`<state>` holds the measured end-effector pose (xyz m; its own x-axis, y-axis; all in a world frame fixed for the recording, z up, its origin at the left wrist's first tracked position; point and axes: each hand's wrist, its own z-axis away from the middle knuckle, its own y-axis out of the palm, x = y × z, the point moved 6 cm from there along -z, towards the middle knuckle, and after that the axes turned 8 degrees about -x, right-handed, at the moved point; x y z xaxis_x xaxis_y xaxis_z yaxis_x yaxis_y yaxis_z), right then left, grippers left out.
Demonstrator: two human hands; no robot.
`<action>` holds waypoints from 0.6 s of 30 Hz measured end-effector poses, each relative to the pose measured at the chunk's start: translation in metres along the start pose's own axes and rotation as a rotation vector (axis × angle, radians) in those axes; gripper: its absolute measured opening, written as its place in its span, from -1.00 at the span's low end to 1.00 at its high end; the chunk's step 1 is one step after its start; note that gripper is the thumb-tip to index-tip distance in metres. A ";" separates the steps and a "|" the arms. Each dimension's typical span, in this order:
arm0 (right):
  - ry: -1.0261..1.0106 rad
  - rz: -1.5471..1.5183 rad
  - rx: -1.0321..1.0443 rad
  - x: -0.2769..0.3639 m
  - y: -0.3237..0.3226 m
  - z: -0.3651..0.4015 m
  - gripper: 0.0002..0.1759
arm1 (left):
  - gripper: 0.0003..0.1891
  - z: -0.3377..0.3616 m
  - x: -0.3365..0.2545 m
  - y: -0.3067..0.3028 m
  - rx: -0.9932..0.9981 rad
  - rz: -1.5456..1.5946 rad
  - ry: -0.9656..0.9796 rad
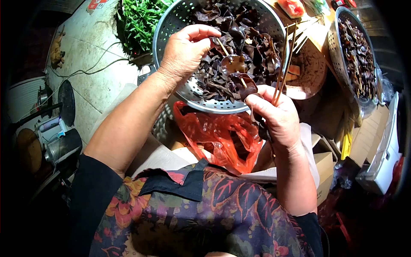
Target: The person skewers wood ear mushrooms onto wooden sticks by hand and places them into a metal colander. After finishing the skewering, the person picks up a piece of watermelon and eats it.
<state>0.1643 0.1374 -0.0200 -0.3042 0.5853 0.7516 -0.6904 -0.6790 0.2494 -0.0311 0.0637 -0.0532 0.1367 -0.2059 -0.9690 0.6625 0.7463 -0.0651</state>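
Observation:
A perforated metal colander point(159, 32) holds a heap of dark wood ear mushrooms point(239, 38). My left hand point(186, 51) reaches over its left side, thumb and fingers closed in a pinch at the mushrooms; what lies between the fingertips is hidden. A pale skewer point(222, 47) shows right beside those fingertips. My right hand point(276, 113), at the colander's front right rim, is closed around several bamboo skewers point(283, 70). Their bare ends point up, and dark wood ear pieces hang below the fingers.
Below the colander is a red plastic bag point(222, 137). A second colander point(336, 38) with loaded skewers stands at right, beside a brown round basin point(314, 73) and loose skewers point(306, 30). Leafy greens point(139, 25) lie at upper left. Cardboard boxes point(372, 132) sit at right; a cable point(92, 68) crosses the floor.

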 end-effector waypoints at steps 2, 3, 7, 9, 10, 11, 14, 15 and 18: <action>0.011 -0.008 0.003 0.000 0.000 0.000 -0.91 | -0.81 0.003 -0.002 0.002 0.013 0.075 -0.051; 0.010 -0.008 0.003 0.000 0.000 0.000 -0.91 | -0.80 0.003 -0.001 0.004 0.026 0.150 -0.103; 0.008 0.023 0.014 0.000 0.000 0.001 -0.89 | -0.76 0.001 0.003 0.007 0.016 0.371 -0.179; 0.007 0.048 0.021 0.000 -0.001 0.002 -0.85 | -0.78 0.002 -0.001 0.004 0.034 0.427 -0.132; 0.002 0.052 0.028 0.000 -0.001 0.003 -0.85 | -0.78 0.003 -0.004 0.002 0.043 0.454 -0.108; -0.003 0.056 0.037 0.001 0.000 0.003 -0.84 | -0.79 0.003 -0.006 0.001 0.051 0.481 -0.083; -0.007 0.006 0.030 0.001 0.002 0.004 -0.85 | -0.79 -0.005 0.004 -0.001 -0.014 0.316 -0.180; -0.006 0.007 0.030 0.001 0.002 0.004 -0.85 | -0.82 -0.006 0.004 -0.002 -0.019 0.313 -0.177; -0.001 0.037 0.024 0.001 0.000 0.003 -0.86 | -0.80 -0.006 0.000 -0.002 0.008 0.233 -0.123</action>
<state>0.1663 0.1363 -0.0175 -0.3287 0.5588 0.7614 -0.6629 -0.7107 0.2355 -0.0371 0.0659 -0.0545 0.3744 -0.1045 -0.9214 0.6080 0.7779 0.1588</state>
